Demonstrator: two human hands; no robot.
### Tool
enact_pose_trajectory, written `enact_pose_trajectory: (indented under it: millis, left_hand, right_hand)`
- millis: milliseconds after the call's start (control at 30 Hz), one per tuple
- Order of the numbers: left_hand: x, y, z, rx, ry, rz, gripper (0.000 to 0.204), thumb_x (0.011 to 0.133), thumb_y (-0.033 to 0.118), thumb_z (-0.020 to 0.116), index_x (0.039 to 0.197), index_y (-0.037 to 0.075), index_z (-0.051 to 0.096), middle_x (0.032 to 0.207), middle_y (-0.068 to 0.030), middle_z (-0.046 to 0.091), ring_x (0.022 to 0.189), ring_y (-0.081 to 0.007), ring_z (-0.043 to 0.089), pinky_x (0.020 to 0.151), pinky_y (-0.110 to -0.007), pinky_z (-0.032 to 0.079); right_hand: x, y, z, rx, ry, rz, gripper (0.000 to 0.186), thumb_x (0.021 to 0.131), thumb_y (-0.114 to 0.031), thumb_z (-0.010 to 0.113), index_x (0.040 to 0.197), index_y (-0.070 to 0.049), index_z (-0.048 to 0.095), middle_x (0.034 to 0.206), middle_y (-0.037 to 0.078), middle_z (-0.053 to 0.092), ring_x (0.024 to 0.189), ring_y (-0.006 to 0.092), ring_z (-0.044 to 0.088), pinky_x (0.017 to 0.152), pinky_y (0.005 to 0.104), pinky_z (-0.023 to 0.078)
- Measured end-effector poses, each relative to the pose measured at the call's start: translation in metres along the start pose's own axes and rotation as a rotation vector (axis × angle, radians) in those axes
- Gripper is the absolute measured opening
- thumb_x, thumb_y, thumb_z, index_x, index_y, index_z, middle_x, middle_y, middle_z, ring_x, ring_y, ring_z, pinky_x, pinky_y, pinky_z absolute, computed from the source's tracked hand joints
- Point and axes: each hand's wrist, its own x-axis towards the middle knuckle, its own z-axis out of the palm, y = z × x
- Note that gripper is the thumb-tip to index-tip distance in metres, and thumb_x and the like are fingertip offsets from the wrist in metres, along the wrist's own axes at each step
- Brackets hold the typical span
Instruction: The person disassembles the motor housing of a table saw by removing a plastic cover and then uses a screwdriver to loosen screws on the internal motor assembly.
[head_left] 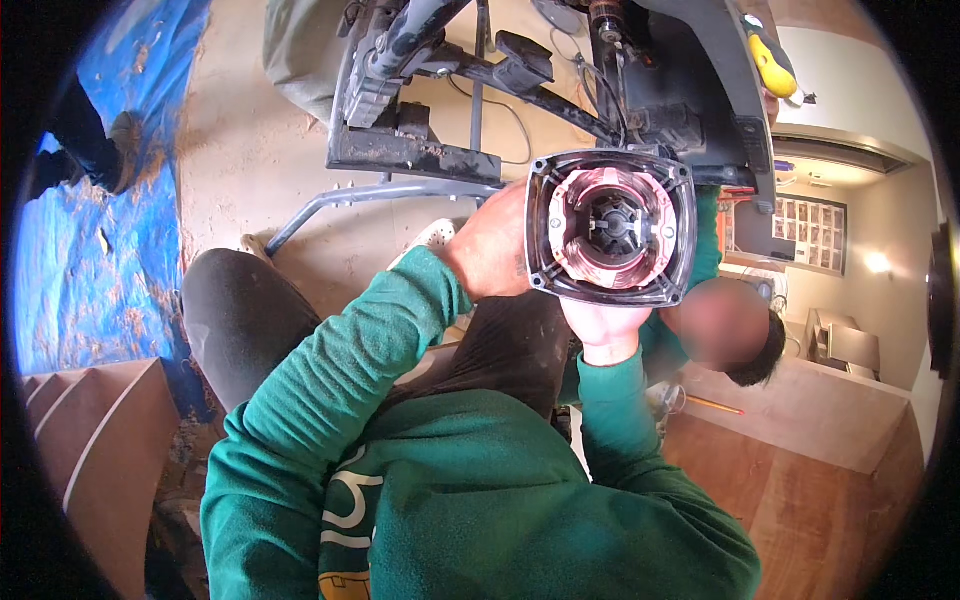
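I hold a motor housing up in front of me, its square black rim facing the camera. Inside it sits a ring of pinkish-copper stator windings around a dark hollow centre. My left hand is closed against the housing's left side, its fingertips hidden behind it. From underneath, my right hand grips the lower part, with most of its fingers out of sight. Just beyond stands a dusty black machine on a tubular metal stand.
Close at the right is a co-worker in green. A yellow-handled tool lies at the upper right. Blue sheeting with wood debris covers the floor at left. Curved wooden panels stand at lower left, a wooden surface at lower right.
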Motion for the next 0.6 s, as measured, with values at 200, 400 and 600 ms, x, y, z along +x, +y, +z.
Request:
enact_pose_trajectory:
  millis: [200, 400, 600]
  left_hand:
    - [0.001, -0.002, 0.003, -0.049, -0.005, 0.005, 0.057, 0.076, 0.018, 0.078, 0.13, 0.005, 0.066, 0.134, -0.0237, 0.064, 0.124, -0.0462, 0.059, 0.108, -0.052, 0.05]
    - [0.001, 0.002, -0.001, 0.07, -0.012, 0.028, 0.065, 0.076, 0.02, 0.081, 0.136, 0.003, 0.062, 0.141, -0.0239, 0.061, 0.13, -0.0447, 0.057, 0.113, -0.05, 0.047]
    - [0.003, 0.009, -0.005, 0.144, -0.027, 0.023, 0.064, 0.081, 0.024, 0.078, 0.139, 0.002, 0.061, 0.143, -0.0225, 0.06, 0.132, -0.0417, 0.057, 0.116, -0.048, 0.045]
  right_hand:
    - [-0.002, -0.002, -0.001, -0.015, 0.042, 0.006, 0.079, 0.107, -0.07, 0.038, 0.158, -0.01, 0.048, 0.159, 0.018, 0.052, 0.143, 0.0374, 0.052, 0.122, 0.056, 0.04]
    - [-0.005, -0.005, -0.015, 0.0, 0.072, 0.037, 0.081, 0.106, -0.071, 0.04, 0.157, -0.009, 0.049, 0.157, 0.019, 0.053, 0.141, 0.0384, 0.054, 0.121, 0.0573, 0.041]
    - [-0.003, -0.012, -0.037, -0.022, 0.238, 0.031, 0.079, 0.106, -0.067, 0.042, 0.155, -0.006, 0.052, 0.154, 0.021, 0.056, 0.138, 0.0393, 0.056, 0.118, 0.0562, 0.044]
